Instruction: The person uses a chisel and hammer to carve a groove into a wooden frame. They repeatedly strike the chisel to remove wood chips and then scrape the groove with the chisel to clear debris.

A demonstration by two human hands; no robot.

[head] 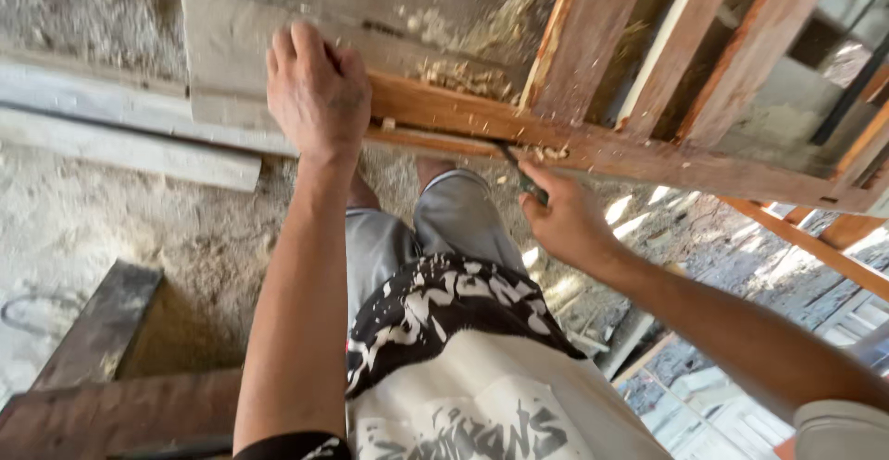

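Where the two forearms run up from the black-and-white printed shirt [463, 349] and grey trousers [435, 228], the items stand as follows, nearest first. Right hand [565, 224]: fingers curled shut round a thin dark tool [520, 175], seemingly a chisel or marking tool, though too little of it shows to say which; its shaft slants up and to the left, and its tip meets the lower edge of the wooden rail [482, 122]. Wooden rail: reddish timber, long axis running from left, slightly high, down to the right, forming the bottom member of a slatted wooden frame [704, 62] whose uprights rise away from the viewer. Left hand [317, 99]: palm down, fingers spread flat and gripping nothing, resting over the rail's left end where it meets a pale grey board [231, 62]. Relation of note: the tool's point sits on the rail to the right of the flat hand, well apart from it along the rail's length, so the right hand is the nearer to the working spot. Wood shavings [463, 78]: a pale scatter on the rail and behind it. Beyond: dusty ground [102, 219], dark planks [102, 326] lower left.
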